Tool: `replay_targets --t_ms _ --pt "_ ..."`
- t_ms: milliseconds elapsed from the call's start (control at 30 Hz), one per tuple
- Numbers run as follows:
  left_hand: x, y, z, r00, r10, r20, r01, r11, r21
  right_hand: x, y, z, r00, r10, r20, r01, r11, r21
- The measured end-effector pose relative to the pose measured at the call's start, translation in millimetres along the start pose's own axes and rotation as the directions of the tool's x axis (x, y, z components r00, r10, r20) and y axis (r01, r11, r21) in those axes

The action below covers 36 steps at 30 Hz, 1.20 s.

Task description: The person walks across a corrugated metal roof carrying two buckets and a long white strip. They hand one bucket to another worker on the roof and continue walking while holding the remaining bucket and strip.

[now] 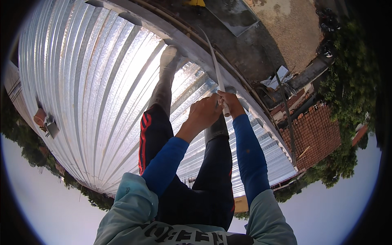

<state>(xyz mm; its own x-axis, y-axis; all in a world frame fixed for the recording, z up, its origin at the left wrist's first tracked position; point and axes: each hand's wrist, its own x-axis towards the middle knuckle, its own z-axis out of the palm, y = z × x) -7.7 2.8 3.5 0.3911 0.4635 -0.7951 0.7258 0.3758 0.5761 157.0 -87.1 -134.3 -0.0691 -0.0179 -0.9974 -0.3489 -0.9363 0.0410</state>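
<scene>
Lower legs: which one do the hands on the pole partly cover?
The right lower leg: the left hand and right hand overlap it, while the left lower leg shows uncovered.

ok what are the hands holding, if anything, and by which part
A long pale pole, gripped by the right hand just short of its near end; the left hand is close beside it, its own hold unclear.

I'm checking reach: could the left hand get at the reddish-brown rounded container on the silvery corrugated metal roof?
Probably not: the container lies far across the roof, beyond the dark-trousered left leg; the left hand is at the long pale pole.
</scene>
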Motion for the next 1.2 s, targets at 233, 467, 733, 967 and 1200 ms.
replay_targets --t_ms 233,467,733,967,1200 --pt "1 -1 1 1.0 -0.005 -0.005 0.005 1.0 -0.003 -6 -6 6 1.0 0.009 -0.024 -0.009 1.0 -0.018" --pt "1 -1 2 1.0 -0.005 -0.001 0.005 1.0 -0.012 -3 -3 5 1.0 -0.008 -0.027 0.008 1.0 0.002" --pt "2 3 1 0.999 -0.032 0.016 0.032 0.999 -0.006 -3 -8 6 0.999 0.05 -0.018 -0.049 0.998 0.032" --pt "4 2 6 0.999 -0.041 0.009 0.04 0.997 0.062 1 -7 5 0.999 0.029 -0.019 -0.028 0.999 0.041" --pt "3 4 9 1.0 -0.003 -0.007 0.004 0.997 0.078 2 0 0 0.999 -0.02 0.025 0.019 0.998 0.059"
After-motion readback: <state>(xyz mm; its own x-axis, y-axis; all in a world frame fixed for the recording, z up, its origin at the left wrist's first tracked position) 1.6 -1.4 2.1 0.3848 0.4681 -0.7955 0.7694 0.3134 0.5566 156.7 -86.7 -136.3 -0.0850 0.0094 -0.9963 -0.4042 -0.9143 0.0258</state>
